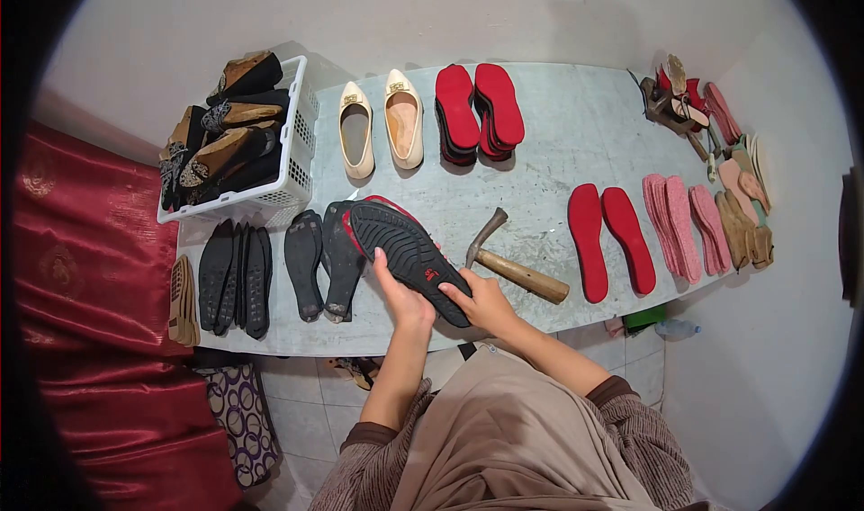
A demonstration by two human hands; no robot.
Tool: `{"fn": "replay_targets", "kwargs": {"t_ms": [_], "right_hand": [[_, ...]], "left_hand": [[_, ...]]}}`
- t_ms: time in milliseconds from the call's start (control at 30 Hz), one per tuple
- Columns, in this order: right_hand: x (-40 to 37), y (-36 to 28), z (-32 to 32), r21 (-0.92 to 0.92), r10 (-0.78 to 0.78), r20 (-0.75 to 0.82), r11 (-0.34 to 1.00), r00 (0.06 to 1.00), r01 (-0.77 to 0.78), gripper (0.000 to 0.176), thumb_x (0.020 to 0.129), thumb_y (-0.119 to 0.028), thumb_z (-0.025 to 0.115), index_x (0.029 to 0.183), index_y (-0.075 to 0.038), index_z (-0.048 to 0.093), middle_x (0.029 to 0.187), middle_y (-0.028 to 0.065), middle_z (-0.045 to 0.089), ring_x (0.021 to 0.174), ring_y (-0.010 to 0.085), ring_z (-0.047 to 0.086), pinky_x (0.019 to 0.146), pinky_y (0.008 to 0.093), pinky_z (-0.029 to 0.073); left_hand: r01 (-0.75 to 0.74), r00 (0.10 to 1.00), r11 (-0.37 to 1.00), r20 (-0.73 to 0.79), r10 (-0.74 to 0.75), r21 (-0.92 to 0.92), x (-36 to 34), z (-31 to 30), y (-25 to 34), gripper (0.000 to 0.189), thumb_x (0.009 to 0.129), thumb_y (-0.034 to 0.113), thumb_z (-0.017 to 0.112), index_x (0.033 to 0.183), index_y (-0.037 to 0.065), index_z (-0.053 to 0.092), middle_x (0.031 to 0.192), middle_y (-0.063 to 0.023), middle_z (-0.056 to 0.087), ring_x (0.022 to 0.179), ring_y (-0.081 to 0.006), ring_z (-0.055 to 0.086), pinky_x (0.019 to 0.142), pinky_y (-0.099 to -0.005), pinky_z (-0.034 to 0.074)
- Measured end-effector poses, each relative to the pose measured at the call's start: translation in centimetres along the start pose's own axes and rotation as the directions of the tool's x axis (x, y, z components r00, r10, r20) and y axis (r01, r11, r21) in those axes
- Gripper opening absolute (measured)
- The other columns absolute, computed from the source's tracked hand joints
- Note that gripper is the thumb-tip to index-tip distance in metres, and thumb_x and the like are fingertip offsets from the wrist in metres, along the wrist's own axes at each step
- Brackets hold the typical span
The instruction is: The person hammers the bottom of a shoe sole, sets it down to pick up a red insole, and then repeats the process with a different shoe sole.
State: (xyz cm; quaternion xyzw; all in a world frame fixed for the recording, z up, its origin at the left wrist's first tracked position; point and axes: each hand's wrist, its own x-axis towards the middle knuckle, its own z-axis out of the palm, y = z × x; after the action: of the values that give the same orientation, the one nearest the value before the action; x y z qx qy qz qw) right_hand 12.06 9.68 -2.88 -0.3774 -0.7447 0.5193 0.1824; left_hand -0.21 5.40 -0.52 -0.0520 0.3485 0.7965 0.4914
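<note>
A black shoe sole with a red edge (400, 246) is held tread-up over the front of the grey table (558, 142). My left hand (402, 297) grips it from below on its near side, thumb up along the tread. My right hand (486, 302) holds the heel end of the same sole. Just right of my hands lies a wooden-handled hammer (515, 268). More black soles (315, 261) lie flat just left of the held one.
A white basket (297, 142) of dark shoes stands at the far left. A cream pair of flats (382, 124), stacked red insoles (480, 111), two red insoles (612, 239), pink insoles (684, 228) and tan soles (742, 223) lie across the table. Red cloth (90, 268) hangs left.
</note>
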Motion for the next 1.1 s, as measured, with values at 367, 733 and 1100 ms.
{"fn": "replay_targets", "kwargs": {"t_ms": [367,733,1100], "right_hand": [[0.5,1.8,-1.4,0.109,0.008,0.059,0.994,0.998,-0.014,0.031,0.088,-0.032,0.054,0.087,-0.002,0.052,0.059,0.0188,0.056,0.059,0.0365,0.058,0.054,0.0401,0.043],[-0.2,7.9,-4.4,-0.717,0.041,-0.215,0.672,0.976,-0.186,0.045,0.07,-0.036,0.07,0.099,-0.008,0.052,0.097,0.0144,0.055,0.088,0.033,0.053,0.073,0.0416,0.044],[1.2,3.3,-5.7,-0.21,0.04,-0.341,0.971,0.939,-0.117,0.028,0.081,-0.029,0.06,0.087,-0.002,0.058,0.067,0.0117,0.061,0.055,0.0281,0.059,0.049,0.0338,0.044]], "left_hand": [[-0.173,0.921,0.954,-0.302,0.246,0.247,2.3,-2.6,-2.2,0.041,0.089,0.04,0.052,0.094,-0.001,0.056,0.085,-0.0065,0.061,0.07,-0.0139,0.059,0.062,-0.0271,0.049],[-0.294,0.803,0.652,-0.189,0.565,0.699,2.6,-6.1,0.4,0.041,0.089,0.033,0.056,0.087,-0.007,0.062,0.083,-0.0067,0.062,0.071,-0.0101,0.055,0.064,-0.0256,0.045],[-0.362,0.752,0.36,0.041,0.657,0.86,1.4,-4.9,1.0,0.041,0.084,0.032,0.062,0.078,-0.008,0.064,0.068,-0.0112,0.065,0.062,-0.0148,0.059,0.061,-0.0314,0.047]]}}
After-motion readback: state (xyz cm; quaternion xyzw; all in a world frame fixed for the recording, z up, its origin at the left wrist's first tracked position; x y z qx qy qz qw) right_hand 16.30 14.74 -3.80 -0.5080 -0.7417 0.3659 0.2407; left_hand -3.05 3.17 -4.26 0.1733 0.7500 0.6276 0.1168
